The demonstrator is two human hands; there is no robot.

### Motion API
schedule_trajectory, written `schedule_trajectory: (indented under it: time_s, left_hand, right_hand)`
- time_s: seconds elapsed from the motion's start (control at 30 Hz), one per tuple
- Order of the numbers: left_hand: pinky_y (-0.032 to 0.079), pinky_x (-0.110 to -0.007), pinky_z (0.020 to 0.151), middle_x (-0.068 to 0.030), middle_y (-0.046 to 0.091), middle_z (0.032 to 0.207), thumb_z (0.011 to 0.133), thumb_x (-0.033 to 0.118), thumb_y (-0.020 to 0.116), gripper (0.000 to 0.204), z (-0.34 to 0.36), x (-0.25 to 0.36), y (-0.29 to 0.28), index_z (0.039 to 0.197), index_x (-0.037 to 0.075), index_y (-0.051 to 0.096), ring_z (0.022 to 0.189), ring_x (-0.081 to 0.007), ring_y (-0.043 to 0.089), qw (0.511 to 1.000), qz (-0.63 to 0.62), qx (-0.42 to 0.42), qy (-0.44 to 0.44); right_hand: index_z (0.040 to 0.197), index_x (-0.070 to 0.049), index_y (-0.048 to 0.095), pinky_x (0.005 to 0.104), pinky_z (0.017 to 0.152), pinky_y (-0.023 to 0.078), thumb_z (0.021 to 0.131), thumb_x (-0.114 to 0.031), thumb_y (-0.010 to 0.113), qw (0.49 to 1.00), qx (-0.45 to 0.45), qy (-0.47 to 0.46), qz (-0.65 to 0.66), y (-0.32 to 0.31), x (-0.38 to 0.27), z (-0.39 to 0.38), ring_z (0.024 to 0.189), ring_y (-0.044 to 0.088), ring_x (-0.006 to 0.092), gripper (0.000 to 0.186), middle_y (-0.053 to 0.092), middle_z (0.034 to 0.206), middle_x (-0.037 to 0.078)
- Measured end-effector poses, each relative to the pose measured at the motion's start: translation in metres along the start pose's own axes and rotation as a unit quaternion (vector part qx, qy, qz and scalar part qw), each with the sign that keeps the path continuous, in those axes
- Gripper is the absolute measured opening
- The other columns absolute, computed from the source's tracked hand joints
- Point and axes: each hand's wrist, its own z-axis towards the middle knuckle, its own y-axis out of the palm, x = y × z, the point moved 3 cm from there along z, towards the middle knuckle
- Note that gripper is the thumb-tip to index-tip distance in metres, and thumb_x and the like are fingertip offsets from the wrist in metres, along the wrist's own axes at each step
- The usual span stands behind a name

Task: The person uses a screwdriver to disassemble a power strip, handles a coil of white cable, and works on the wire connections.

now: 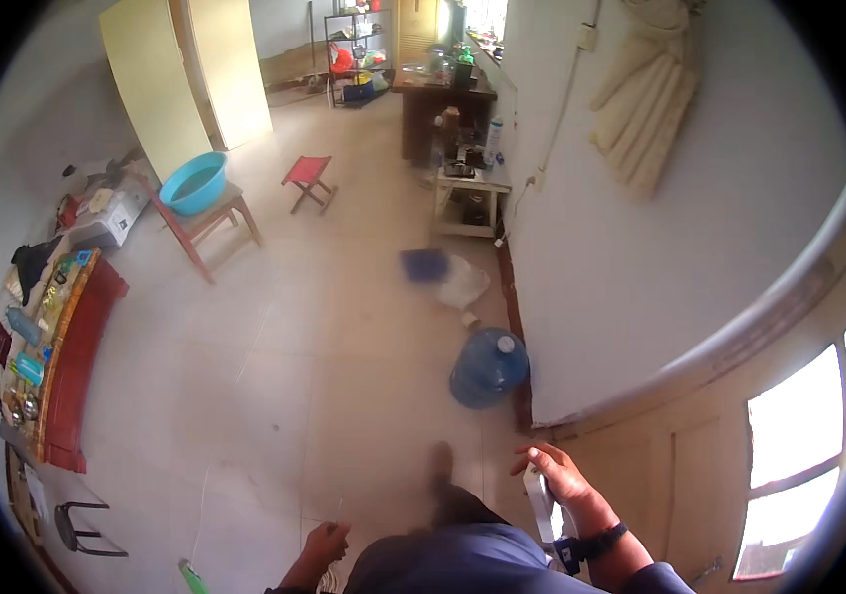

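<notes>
My right hand is wrapped round a narrow white object with a flat face. Its exact kind I cannot make out. A dark band circles that wrist. Lower down and to the left, my left hand is closed, its fingers curled together. A thin pale sliver shows above its fingertips, too fine to name. Some white cord hangs by the left wrist. Between my hands are my dark clothes and one blurred foot on the tiled floor.
A blue water jug stands against the right wall, near a pale door. Farther off are a white bag, a low table, a red folding stool and a chair bearing a turquoise basin. A cluttered red cabinet lines the left.
</notes>
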Motion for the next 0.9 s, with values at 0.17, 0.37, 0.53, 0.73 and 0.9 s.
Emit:
schedule_trajectory:
  time_s: [0.17, 0.37, 0.53, 0.73, 0.9]
  left_hand:
    - [0.051, -0.031, 0.055, -0.0121, 0.064, 0.074, 0.089, 0.038, 0.064, 0.047, 0.019, 0.026, -0.029, 0.103, -0.007, 0.061, 0.061, -0.0176, 0.061, 0.997, -0.024, 0.054, -0.043]
    - [0.047, -0.036, 0.06, -0.0095, 0.061, 0.078, 0.097, 0.049, 0.051, 0.051, 0.028, 0.111, -0.06, 0.101, 0.0, 0.061, 0.066, -0.0196, 0.054, 0.992, -0.009, 0.115, -0.055]
    - [0.047, -0.042, 0.063, -0.0152, 0.061, 0.08, 0.096, 0.029, 0.054, 0.028, 0.086, 0.118, -0.096, 0.101, 0.003, 0.061, 0.072, -0.0281, 0.058, 0.99, 0.066, 0.116, 0.041]
    - [0.046, -0.047, 0.066, -0.0204, 0.058, 0.087, 0.087, 0.013, 0.057, 0.017, 0.212, 0.114, -0.185, 0.101, 0.004, 0.059, 0.079, -0.0368, 0.058, 0.939, 0.232, 0.081, 0.241]
    - [0.049, -0.041, 0.069, -0.0189, 0.066, 0.083, 0.079, 0.031, 0.065, 0.034, 0.272, 0.259, -0.26, 0.095, 0.0, 0.066, 0.077, -0.0295, 0.063, 0.995, 0.059, 0.067, 0.039]
  right_hand:
    - [0.125, 0.003, 0.059, 0.0315, 0.092, 0.044, 0.095, -0.048, 0.057, 0.994, -0.075, -0.046, -0.061, 0.012, -0.051, 0.103, 0.1, 0.055, 0.0174, 0.059, 0.071, 0.097, 0.01]
    - [0.121, 0.001, 0.062, 0.0331, 0.094, 0.043, 0.096, -0.048, 0.057, 0.99, -0.113, -0.052, -0.07, 0.02, -0.102, 0.231, 0.104, 0.056, 0.019, 0.056, 0.065, 0.109, 0.01]
    - [0.117, -0.001, 0.064, 0.0325, 0.094, 0.044, 0.098, -0.045, 0.055, 0.98, -0.152, -0.075, -0.104, 0.052, -0.14, 0.321, 0.102, 0.059, 0.0199, 0.048, 0.064, 0.108, 0.01]
    - [0.119, -0.005, 0.064, 0.0347, 0.096, 0.044, 0.095, -0.049, 0.057, 0.935, -0.227, -0.056, -0.267, 0.115, -0.168, 0.433, 0.108, 0.06, 0.0232, 0.051, 0.067, 0.112, 0.011]
    - [0.121, -0.008, 0.066, 0.0402, 0.101, 0.042, 0.09, -0.059, 0.056, 0.871, -0.272, 0.095, -0.398, 0.142, -0.17, 0.506, 0.117, 0.058, 0.0332, 0.06, 0.063, 0.125, 0.017]
